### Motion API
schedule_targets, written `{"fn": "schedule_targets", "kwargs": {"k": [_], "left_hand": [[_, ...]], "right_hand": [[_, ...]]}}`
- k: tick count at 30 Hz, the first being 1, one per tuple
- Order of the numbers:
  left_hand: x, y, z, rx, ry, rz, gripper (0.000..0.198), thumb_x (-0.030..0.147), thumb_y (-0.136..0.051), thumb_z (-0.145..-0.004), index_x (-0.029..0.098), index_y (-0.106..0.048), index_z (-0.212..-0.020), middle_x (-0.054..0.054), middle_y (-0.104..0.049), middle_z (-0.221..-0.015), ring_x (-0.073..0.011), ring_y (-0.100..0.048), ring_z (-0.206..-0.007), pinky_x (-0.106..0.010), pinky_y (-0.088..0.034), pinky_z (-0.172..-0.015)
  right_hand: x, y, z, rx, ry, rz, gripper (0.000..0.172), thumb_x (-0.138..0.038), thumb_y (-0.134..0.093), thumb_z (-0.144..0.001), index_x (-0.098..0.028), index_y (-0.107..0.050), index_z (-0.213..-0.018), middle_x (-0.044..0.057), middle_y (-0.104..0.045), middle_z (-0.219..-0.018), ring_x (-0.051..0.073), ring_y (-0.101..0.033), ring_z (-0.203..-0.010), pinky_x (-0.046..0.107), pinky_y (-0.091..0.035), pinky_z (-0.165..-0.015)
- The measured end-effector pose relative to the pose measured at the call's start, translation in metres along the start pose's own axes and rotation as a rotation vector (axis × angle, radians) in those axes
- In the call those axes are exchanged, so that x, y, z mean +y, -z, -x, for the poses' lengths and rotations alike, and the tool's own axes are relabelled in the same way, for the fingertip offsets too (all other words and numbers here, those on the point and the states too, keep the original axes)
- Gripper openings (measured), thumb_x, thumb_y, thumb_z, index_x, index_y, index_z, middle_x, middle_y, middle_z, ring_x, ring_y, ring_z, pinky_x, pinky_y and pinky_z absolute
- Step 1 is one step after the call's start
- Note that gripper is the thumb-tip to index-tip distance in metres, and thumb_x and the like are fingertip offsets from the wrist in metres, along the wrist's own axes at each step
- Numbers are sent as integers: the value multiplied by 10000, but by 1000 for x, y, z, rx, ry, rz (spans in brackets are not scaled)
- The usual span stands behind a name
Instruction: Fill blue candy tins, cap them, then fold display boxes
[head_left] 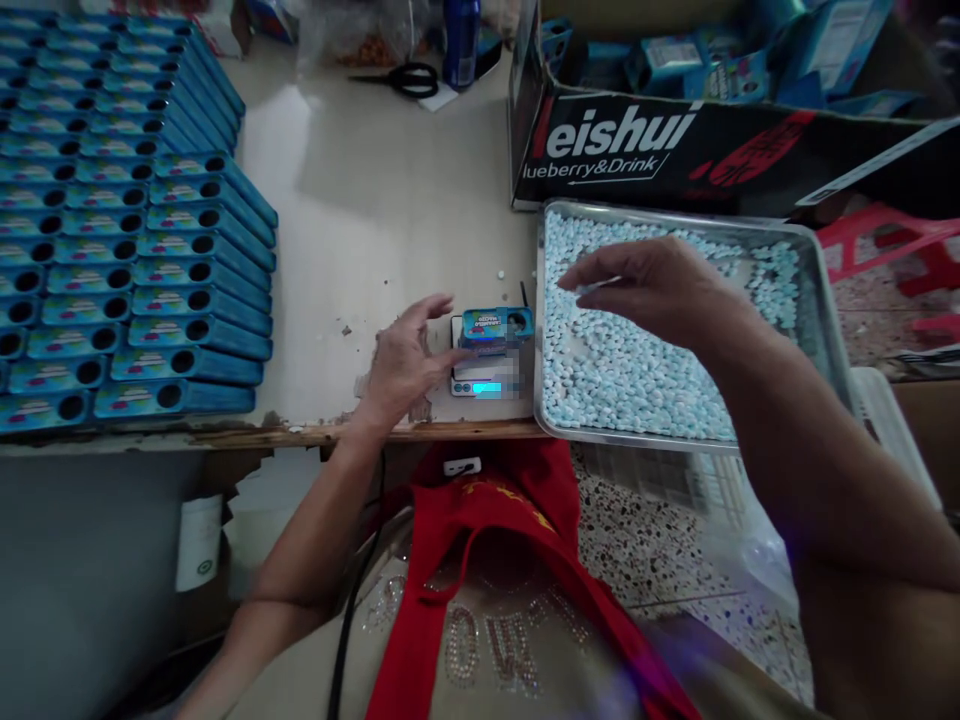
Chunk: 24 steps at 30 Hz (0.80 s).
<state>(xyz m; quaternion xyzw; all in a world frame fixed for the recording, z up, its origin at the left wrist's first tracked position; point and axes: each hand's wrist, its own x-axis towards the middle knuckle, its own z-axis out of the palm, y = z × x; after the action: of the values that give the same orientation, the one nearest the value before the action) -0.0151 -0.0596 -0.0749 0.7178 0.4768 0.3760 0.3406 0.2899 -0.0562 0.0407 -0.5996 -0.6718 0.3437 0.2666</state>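
A small blue box (495, 328) sits on a little white scale (480, 375) near the table's front edge. My left hand (405, 365) rests beside the scale with its fingers spread, the fingertips close to the box. My right hand (652, 285) hovers over a metal tray (821, 300) filled with small pale blue candies (630, 380). Its fingers are drawn together in a pinch at the tips, and what they hold is blurred.
Rows of flat blue boxes (127, 230) with round holes cover the table's left side. A black cardboard carton (712, 150) holding more blue packs stands behind the tray. Scissors (405, 78) and a blue can (459, 40) lie at the far edge.
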Motion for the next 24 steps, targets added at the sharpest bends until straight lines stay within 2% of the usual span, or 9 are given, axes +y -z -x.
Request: {"fn": "schedule_targets", "kwargs": {"k": [3, 5, 8, 10, 13, 16, 19, 22, 24], "left_hand": [[15, -20, -11, -79, -121, 6, 358, 305, -764, -972, 232, -714, -1320, -54, -791, -1232, -218, -754, -1108, -355, -601, -1013], [30, -26, -18, -91, -299, -70, 297, 222, -680, -1009, 258, -732, -1300, -46, -781, -1232, -222, -723, -1148, -383, -569, -1076], [50, -28, -30, -104, -544, -270, 346, 168, -620, -1021, 324, -742, -1304, -32, -753, -1285, -248, -650, -1246, -503, -425, -1249], [55, -30, -36, -93, -605, -340, 357, 169, -604, -1025, 331, -735, -1315, -37, -748, -1277, -257, -638, -1223, -524, -406, -1250], [49, -38, -42, -33, -580, -307, 340, 194, -619, -1021, 283, -718, -1333, -71, -746, -1236, -267, -641, -1153, -456, -507, -1103], [40, -50, -41, 9, -474, -237, 285, 258, -686, -1006, 264, -731, -1288, -80, -748, -1188, -269, -651, -1113, -424, -529, -1028], [35, -59, -37, 51, -329, -68, 277, 286, -757, -965, 258, -729, -1239, -64, -752, -1177, -254, -674, -1111, -410, -532, -1041], [30, -60, -31, 63, -115, 262, 361, 303, -822, -897, 246, -682, -1224, -37, -755, -1151, -221, -711, -1061, -367, -574, -992], [23, -55, -25, 21, 26, 439, 424, 318, -848, -865, 252, -648, -1233, -20, -759, -1138, -202, -728, -1027, -343, -599, -961]], "right_hand": [[25, -14, 16, 138, -17, -103, 268, -391, -905, -798, -254, -830, -1016, 63, -801, -1116, 267, -730, -1129, 446, -606, -1001], [38, -34, 27, 173, -169, -419, 292, -472, -814, -904, -237, -803, -1077, 62, -803, -1039, 223, -757, -1002, 419, -628, -967], [46, -63, 38, 166, -441, -961, 285, -495, -681, -1019, -220, -756, -1025, 59, -803, -932, 179, -771, -837, 364, -667, -897], [44, -72, 40, 159, -523, -1180, 273, -453, -641, -1051, -215, -724, -944, 76, -812, -936, 181, -787, -847, 348, -677, -902], [40, -72, 41, 137, -501, -1295, 228, -386, -633, -1053, -220, -719, -923, 89, -830, -976, 209, -811, -946, 370, -678, -956], [41, -64, 45, 96, -442, -1248, 92, -272, -683, -987, -215, -755, -995, 85, -839, -1010, 234, -812, -1030, 399, -681, -970], [47, -57, 49, 83, -392, -1088, 182, -231, -738, -908, -204, -775, -1085, 93, -834, -1051, 248, -810, -1042, 419, -678, -985], [60, -51, 53, 223, -296, -601, 277, -344, -730, -936, -216, -778, -1177, 123, -806, -1159, 297, -789, -1082, 524, -660, -1005], [73, -48, 59, 374, -190, -152, 345, -370, -739, -936, -231, -769, -1250, 161, -724, -1380, 361, -716, -1249, 612, -608, -1066]]}}
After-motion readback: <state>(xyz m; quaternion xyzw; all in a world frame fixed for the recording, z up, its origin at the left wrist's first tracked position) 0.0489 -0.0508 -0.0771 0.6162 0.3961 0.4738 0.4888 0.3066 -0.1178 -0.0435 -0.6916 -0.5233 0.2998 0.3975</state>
